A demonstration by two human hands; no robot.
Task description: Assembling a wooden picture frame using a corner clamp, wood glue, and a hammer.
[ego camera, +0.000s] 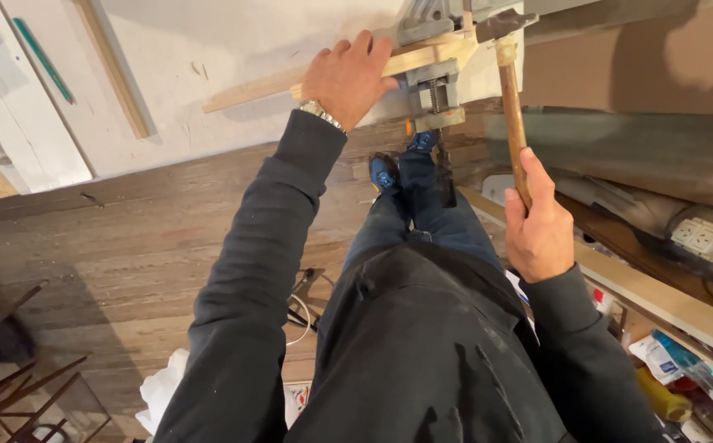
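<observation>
Hammer (511, 98) in my right hand (539, 226), that's the main thing going on. It has a brown wooden handle, smooth and a bit worn looking, with a dark metal head sitting up near the top of the view right by the vise. My fingers are wrapped tight around the lower end of the handle, thumb lying along it, so that fist is fully closed on it.

My left hand (348, 75) lies flat-ish on top of a pale wood strip (266, 86), fingers curled loosely over the far edge and pressing it down, not really gripping around it. The strip is long, thin and light coloured, running diagonally and going into a grey metal vise (432, 82) with a screw thread showing on the front. So one hammer, one vise, and one wood strip that I can count for sure under that hand; the bits clamped at the jaws are hard to separate.

The hammer head is just to the right of the vise, well above my right hand, and the strip's clamped end is just beside my left fingertips. I'm wearing a metal wristwatch (321, 113), dark sleeves, jeans and blue shoes (383, 171), standing on a scuffed plank floor (127, 238).
</observation>
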